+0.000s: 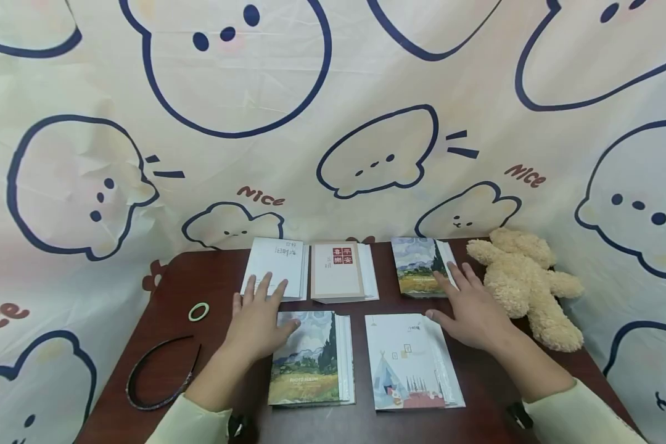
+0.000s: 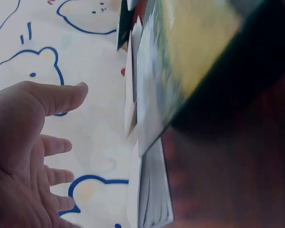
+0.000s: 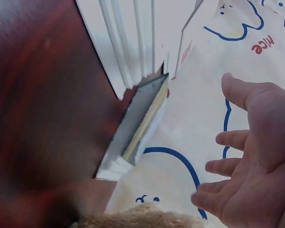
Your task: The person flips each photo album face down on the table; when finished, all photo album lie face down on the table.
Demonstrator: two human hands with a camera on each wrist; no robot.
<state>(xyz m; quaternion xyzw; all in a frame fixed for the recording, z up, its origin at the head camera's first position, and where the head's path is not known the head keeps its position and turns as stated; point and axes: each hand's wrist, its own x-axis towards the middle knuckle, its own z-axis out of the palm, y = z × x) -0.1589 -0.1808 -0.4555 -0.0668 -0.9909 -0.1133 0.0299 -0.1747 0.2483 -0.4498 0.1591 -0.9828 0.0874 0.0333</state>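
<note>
Near painted album (image 1: pixel 302 357): on the brown table (image 1: pixel 219 271), near row, left; landscape cover uppermost, lettered PHOTO ALBUM; pale page edges along its right side.

Tent album (image 1: pixel 405 364): near row, right, apart from the former; tent printed on a light cover.

White album (image 1: pixel 274 265): far row, left; dark script on the cover.

Stamp album (image 1: pixel 337 274): far row, middle, close beside the white album; red block of characters.

Far painted album (image 1: pixel 416 265): far row, right; landscape cover; a strip of table divides it from the stamp album.

Left hand (image 1: pixel 258 324): over the left albums, fingers straight and spread, thumb out, holding nothing; hides the white album's near edge and the near painted album's far left corner.

Right hand (image 1: pixel 474 314): between far painted album and bear, fingers extended and spread, holding nothing; hides the album's near right corner.

Bear (image 1: pixel 524 283): cream plush, far right, lying close beside the right hand, crowding that side.

Bangle (image 1: pixel 198 311): pale green ring, left, well apart from the albums.

Headband (image 1: pixel 130 385): dark, curved, near left, beside the left forearm.

Backdrop (image 1: pixel 288 166): printed cloth behind the table.
</note>
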